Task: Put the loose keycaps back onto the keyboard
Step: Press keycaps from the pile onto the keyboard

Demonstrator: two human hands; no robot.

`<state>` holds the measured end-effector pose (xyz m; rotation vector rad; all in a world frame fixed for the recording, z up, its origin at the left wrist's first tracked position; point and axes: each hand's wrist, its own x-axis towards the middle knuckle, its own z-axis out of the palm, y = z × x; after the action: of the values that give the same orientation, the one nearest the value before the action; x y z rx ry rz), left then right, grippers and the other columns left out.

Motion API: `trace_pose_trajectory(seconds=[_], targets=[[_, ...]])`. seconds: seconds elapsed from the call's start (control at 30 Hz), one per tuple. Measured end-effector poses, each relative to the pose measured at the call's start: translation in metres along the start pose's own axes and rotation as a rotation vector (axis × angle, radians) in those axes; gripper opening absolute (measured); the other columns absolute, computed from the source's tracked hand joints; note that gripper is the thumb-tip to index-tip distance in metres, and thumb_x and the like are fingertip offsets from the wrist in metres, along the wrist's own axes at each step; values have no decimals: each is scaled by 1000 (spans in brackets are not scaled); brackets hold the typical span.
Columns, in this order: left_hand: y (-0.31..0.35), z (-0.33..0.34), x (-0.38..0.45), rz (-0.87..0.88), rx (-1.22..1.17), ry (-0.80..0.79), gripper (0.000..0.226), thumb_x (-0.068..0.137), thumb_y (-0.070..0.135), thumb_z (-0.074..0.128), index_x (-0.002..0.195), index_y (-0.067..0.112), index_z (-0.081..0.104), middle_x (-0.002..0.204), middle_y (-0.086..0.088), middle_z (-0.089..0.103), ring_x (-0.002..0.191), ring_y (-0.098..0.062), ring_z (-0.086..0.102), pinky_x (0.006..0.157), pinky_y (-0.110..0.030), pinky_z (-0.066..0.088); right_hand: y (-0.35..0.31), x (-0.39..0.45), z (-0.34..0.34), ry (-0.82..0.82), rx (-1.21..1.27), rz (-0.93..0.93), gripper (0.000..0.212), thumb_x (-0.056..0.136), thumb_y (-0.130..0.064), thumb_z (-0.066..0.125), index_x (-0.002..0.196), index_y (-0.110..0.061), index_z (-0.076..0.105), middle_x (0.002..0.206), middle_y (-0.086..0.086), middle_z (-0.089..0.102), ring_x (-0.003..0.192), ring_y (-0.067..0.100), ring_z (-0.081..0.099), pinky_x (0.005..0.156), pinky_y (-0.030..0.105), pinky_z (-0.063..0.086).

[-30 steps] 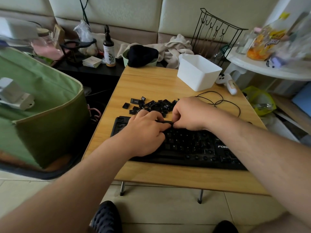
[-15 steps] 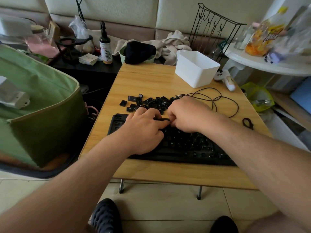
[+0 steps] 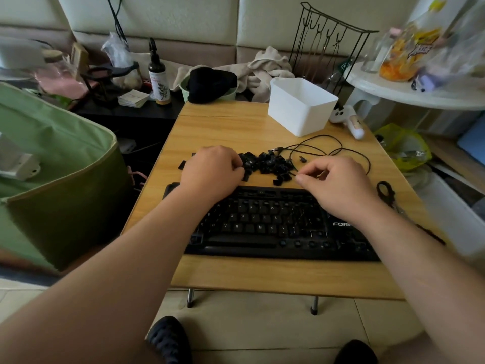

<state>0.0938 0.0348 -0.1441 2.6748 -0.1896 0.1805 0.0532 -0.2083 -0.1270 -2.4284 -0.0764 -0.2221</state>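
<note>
Item: black full-size plastic keyboard (image 3: 275, 227), lying across the lower centre of the frame on a light wooden low table (image 3: 236, 127); letter rows look populated, while bare sockets show in its top row and right-hand block.

Item: loose black plastic keycaps (image 3: 265, 164), heaped in a pile at the centre of the frame, on the table just behind the keyboard's far edge; a few strays lie apart at the pile's left and right ends.

Item: left hand (image 3: 212, 172), centre-left, knuckles up, fingers curled down into the left end of the pile; whether they grip a cap cannot be told, since the fingertips are hidden.

Item: right hand (image 3: 338, 185), centre-right, thumb and forefinger drawn together at the pile's right edge, seemingly pinching something small and dark; too small to confirm as a keycap.

Item: thin black cable (image 3: 328, 151), looped on the table just behind the right hand; white rectangular plastic bin (image 3: 301, 106), upper centre-right.

Step in hand, as judged: picking the next caps from the heap. To do it well: take one cap per hand; turn it legend-up and read it; match it to its bare socket; seat it square over the stem; press straight down until level with its neighbours; avoid snagging the cable.
</note>
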Motion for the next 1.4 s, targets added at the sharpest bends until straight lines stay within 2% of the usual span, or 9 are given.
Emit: trace_pose_trajectory(seconds=[0.13, 0.27, 0.37, 0.47, 0.6, 0.7, 0.87, 1.2, 1.4], targets=[[11, 12, 13, -90, 94, -73, 20, 86, 50, 74, 93, 32, 77, 88, 8, 70, 82, -16, 66, 71, -40, 63, -1, -4, 4, 39, 75, -36, 9, 90, -30, 76, 82, -34, 78, 76, -18, 70, 73, -3, 60, 62, 22, 44], [19, 12, 19, -133, 170, -93, 19, 86, 50, 76, 89, 31, 75, 89, 4, 70, 85, -21, 67, 77, -44, 61, -2, -3, 3, 35, 59, -88, 10, 90, -31, 75, 81, -33, 78, 70, -23, 68, 73, -3, 59, 56, 7, 40], [25, 2, 15, -133, 127, -98, 23, 88, 55, 74, 92, 32, 75, 92, 7, 69, 89, -18, 65, 78, -41, 58, 3, -4, 4, 23, 108, -97, 8, 91, -30, 75, 84, -33, 78, 76, -23, 69, 78, 1, 62, 60, 8, 45], [44, -7, 2, -94, -281, -116, 25, 93, 53, 69, 97, 29, 76, 87, 12, 69, 77, -6, 59, 63, -27, 46, 7, -5, 7, 23, 225, -141, 19, 90, -23, 78, 103, -38, 76, 85, -16, 70, 75, 6, 62, 66, 14, 49], [77, -5, -20, -390, -1363, -442, 31, 94, 45, 67, 86, 15, 69, 73, 6, 56, 65, -9, 44, 62, -23, 36, 0, -9, 6, 149, 381, -271, 45, 85, -20, 83, 123, -35, 68, 103, -9, 66, 82, 16, 65, 71, 27, 57], [89, 2, -26, -497, -1680, -595, 32, 86, 52, 65, 80, 20, 66, 68, 7, 40, 59, -6, 33, 61, -20, 29, -5, -12, 5, 222, 419, -333, 42, 83, -17, 85, 121, -28, 70, 105, -10, 64, 84, 19, 67, 68, 29, 58], [95, 4, -30, -494, -1725, -631, 37, 98, 54, 54, 89, 21, 67, 69, 6, 31, 58, -7, 28, 58, -18, 28, -3, -10, 5, 265, 410, -364, 33, 85, -16, 81, 117, -23, 74, 101, -16, 62, 86, 19, 66, 72, 28, 53], [90, 4, -34, -441, -1665, -596, 33, 98, 48, 57, 91, 19, 70, 68, 5, 33, 60, -7, 28, 60, -20, 29, -4, -14, 0, 259, 380, -429, 32, 85, -11, 83, 114, -22, 75, 100, -10, 64, 84, 17, 65, 73, 18, 48], [89, 2, -35, -326, -1517, -557, 35, 99, 40, 61, 79, 19, 79, 68, 3, 38, 63, -10, 31, 61, -24, 30, -2, -19, -8, 269, 343, -395, 28, 79, -19, 88, 104, -19, 76, 98, -7, 65, 79, 18, 65, 65, 28, 54]])
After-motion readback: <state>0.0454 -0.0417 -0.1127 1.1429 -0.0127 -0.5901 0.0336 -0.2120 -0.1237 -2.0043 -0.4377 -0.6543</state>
